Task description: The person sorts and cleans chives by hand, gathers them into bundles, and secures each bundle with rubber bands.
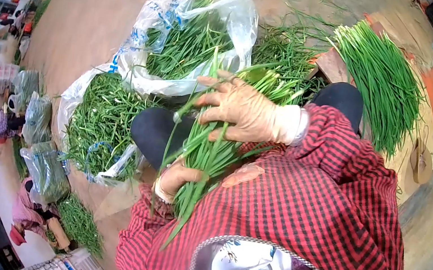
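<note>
White patterned cloth [233,259] and the red checked garment [296,205] were the nearest to the camera, on our own side of both grips. Past them, our left grip [180,179] was closed around a bunch of green leaves [215,160]; its thumb crossed over the top, and its fingers underneath were hidden from us. Our right grip [243,111] was farther out from our body, with its fingers spread wide over the same bunch; we could not tell if they pinched some leaves or only rested there. So the bunch lay between and under the two grips. Its leaf tips [177,226] hung toward us past the left grip, and pale stalk ends [277,88] showed just beyond the right grip, seemingly of the same bunch.

We judged the bunch to be light, soft and easy to bend, and probably a little slippery where leaf slid on leaf. A hard squeeze could crease or bruise it, while a loose hold could lose single leaves. In our opinion, the best place to hold was near the stalk ends, which looked firmer than the tips.

Beyond the right grip stood an open plastic bag [246,21] with leaves inside. To the right of that grip, well apart, lay a thick bundle of long stalks [376,87].
</note>
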Available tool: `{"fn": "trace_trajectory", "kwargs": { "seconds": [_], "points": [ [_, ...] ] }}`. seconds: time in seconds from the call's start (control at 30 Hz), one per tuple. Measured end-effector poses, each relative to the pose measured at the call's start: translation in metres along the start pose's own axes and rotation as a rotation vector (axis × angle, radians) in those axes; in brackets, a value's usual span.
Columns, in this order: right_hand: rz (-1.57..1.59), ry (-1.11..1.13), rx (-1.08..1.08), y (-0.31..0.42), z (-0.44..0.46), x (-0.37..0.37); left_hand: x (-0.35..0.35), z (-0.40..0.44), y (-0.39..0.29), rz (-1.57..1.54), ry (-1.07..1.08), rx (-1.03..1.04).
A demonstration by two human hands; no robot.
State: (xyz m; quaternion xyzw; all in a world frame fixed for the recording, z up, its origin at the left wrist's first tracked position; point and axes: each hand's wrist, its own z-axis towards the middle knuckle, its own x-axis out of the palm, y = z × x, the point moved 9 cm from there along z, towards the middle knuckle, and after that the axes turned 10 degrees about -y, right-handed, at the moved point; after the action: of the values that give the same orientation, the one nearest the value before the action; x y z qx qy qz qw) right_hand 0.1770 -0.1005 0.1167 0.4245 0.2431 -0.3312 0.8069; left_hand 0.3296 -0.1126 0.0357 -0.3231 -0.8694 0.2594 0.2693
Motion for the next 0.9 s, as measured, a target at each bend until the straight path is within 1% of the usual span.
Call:
{"fn": "trace_trajectory", "kwargs": {
  "seconds": [0.03,0.07,0.13,0.17,0.2,0.27,0.33,0.4,0.47,0.53,0.57,0.6,0.67,0.73,0.83,0.87,0.9],
  "points": [
    [0.013,-0.056,-0.008,0.001,0.0,0.0,-0.01,0.006,0.012,0.113,0.072,-0.045],
    [0.01,-0.059,-0.003,0.0,-0.001,0.002,-0.004,0.0,0.007,0.088,0.031,-0.036],
    [0.112,0.034,0.15,-0.013,-0.005,0.016,0.002,-0.001,0.009,0.019,0.052,0.016],
    [0.149,-0.142,0.187,-0.022,-0.008,0.012,0.007,-0.004,0.012,0.008,0.056,-0.024],
    [0.096,-0.224,0.267,-0.035,-0.008,0.003,0.013,-0.007,0.012,-0.006,0.061,-0.062],
    [0.173,-0.511,0.439,-0.075,-0.016,-0.028,0.0,0.0,0.023,0.022,0.105,-0.045],
    [0.407,-0.489,0.904,-0.123,-0.033,-0.05,-0.002,-0.001,0.022,0.152,0.122,-0.002],
    [0.715,-0.812,1.057,-0.167,-0.059,-0.073,-0.017,-0.002,0.027,0.119,0.096,-0.011],
    [0.805,-0.907,1.079,-0.159,-0.068,-0.111,-0.031,-0.004,0.02,0.17,0.079,0.047],
    [0.548,-0.878,1.144,-0.183,-0.095,-0.133,-0.047,-0.007,0.019,0.169,0.007,0.05],
    [0.568,-0.714,1.047,-0.205,-0.109,-0.139,-0.049,-0.011,0.012,0.138,-0.037,0.074],
    [0.574,-0.709,1.046,-0.201,-0.113,-0.138,-0.05,-0.014,0.007,0.107,-0.081,0.099],
    [-0.118,-0.049,0.923,-0.173,-0.106,-0.112,-0.052,-0.014,0.003,0.113,-0.099,0.118],
    [-0.264,-0.103,0.521,-0.12,-0.078,-0.104,-0.051,-0.013,-0.004,0.148,-0.095,0.186],
    [-0.226,-0.113,0.255,-0.054,-0.032,-0.081,-0.041,-0.006,-0.005,0.177,-0.125,0.172],
    [-0.202,-0.111,0.183,-0.041,-0.024,-0.067,-0.038,-0.003,-0.007,0.204,-0.136,0.171],
    [-0.208,-0.116,0.154,-0.039,-0.022,-0.05,-0.037,-0.001,-0.005,0.202,-0.132,0.149]
  ]
}}
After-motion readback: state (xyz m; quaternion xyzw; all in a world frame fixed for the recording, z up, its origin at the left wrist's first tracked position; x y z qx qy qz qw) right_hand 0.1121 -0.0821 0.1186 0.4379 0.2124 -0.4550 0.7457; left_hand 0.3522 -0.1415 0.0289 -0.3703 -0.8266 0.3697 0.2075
